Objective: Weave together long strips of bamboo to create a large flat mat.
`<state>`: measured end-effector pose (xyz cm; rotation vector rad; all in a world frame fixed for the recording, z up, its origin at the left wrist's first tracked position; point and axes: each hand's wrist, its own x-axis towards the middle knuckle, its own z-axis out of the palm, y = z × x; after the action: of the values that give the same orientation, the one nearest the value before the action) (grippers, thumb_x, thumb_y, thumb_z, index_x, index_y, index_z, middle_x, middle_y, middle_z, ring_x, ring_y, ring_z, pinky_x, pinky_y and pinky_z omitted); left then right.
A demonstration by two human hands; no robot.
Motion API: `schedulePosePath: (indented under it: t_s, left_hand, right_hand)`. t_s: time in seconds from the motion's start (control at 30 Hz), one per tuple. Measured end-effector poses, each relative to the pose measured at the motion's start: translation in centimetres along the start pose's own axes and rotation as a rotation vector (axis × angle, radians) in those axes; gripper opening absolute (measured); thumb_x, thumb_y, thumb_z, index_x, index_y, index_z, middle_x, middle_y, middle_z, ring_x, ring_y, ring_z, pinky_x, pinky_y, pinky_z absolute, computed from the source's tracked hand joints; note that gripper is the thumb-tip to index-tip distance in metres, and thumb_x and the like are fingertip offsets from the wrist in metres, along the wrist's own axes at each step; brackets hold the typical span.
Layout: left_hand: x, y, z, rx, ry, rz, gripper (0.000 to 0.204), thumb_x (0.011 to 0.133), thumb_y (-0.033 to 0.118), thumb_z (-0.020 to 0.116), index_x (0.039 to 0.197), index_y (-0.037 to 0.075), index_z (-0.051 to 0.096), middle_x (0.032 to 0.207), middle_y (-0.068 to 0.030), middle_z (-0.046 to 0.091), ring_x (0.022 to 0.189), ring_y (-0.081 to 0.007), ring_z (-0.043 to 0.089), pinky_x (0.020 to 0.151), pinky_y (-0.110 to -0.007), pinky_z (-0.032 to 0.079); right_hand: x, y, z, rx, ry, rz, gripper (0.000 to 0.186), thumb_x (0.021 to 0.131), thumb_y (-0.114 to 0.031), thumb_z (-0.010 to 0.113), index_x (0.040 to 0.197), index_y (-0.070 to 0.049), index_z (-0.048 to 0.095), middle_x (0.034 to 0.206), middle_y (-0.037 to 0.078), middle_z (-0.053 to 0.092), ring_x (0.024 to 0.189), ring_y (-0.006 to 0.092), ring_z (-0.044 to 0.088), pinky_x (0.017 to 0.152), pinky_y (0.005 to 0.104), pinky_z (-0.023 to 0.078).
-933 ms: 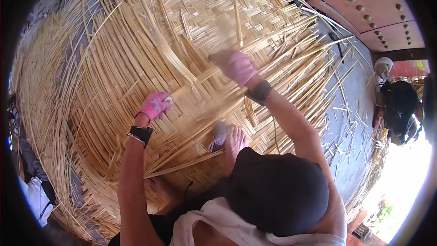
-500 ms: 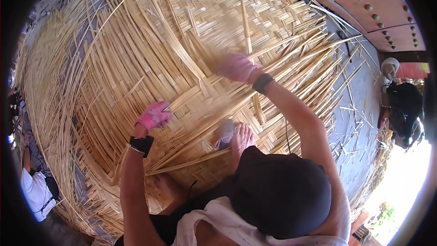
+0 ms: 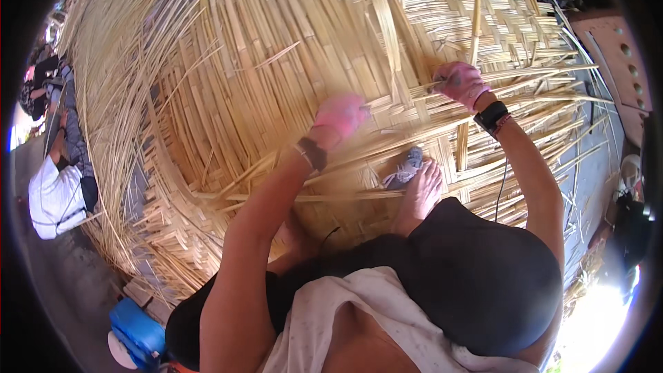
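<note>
Straw-coloured woven mat of flat split strips point(image 3: 297, 55) lies beneath both hands, pink-gloved right hand point(image 3: 461, 83) curled, pink-gloved left hand point(image 3: 338, 119) blurred, can't tell what either grips; uneven pulling could crack strips.

1. A weaving workshop is suggested by the large woven mat point(image 3: 512, 31) spread over the grey floor point(image 3: 580, 215).
2. Loose strips point(image 3: 117, 97) are strewn along the mat's left edge.
3. Beyond them, another person point(image 3: 56, 197) is seen.
</note>
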<state>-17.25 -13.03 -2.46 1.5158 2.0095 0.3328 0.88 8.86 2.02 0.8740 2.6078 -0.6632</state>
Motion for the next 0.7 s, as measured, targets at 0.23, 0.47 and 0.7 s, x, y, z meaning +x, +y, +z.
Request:
schedulePosePath:
  t_s: [0.23, 0.47, 0.7]
  left_hand:
    - [0.3, 0.6, -1.5, 0.013, -0.058, -0.053, 0.031, 0.077, 0.033, 0.055, 0.077, 0.003, 0.061, 0.073, -0.0186, 0.059, 0.073, -0.0367, 0.058, 0.067, -0.043, 0.047]
    - [-5.9, -4.0, -11.2, -0.329, -0.651, -0.295, 0.034, 0.072, 0.037, 0.068, 0.069, 0.004, 0.058, 0.058, -0.0041, 0.056, 0.044, -0.0131, 0.051, 0.044, -0.029, 0.04]
    - [-23.4, -8.9, -21.6, 0.006, -0.698, -0.458, 0.034, 0.067, 0.037, 0.072, 0.072, 0.005, 0.064, 0.06, -0.004, 0.059, 0.053, -0.0141, 0.055, 0.048, -0.029, 0.042]
  right_hand:
    - [0.0, -7.3, 4.2, 0.332, 0.131, -0.573, 0.015, 0.077, -0.009, 0.06, 0.091, -0.008, 0.061, 0.089, 0.009, 0.059, 0.082, 0.0272, 0.057, 0.075, 0.0349, 0.048]
    - [2.0, -8.9, 6.1, 0.445, -0.091, -0.55, 0.032, 0.074, -0.012, 0.062, 0.105, -0.013, 0.059, 0.1, 0.009, 0.056, 0.094, 0.0285, 0.054, 0.084, 0.0334, 0.044]
    - [2.6, -10.9, 6.4, 0.15, -0.156, -0.43, 0.013, 0.061, -0.022, 0.073, 0.07, -0.016, 0.065, 0.086, 0.005, 0.056, 0.09, 0.0249, 0.054, 0.08, 0.0333, 0.044]
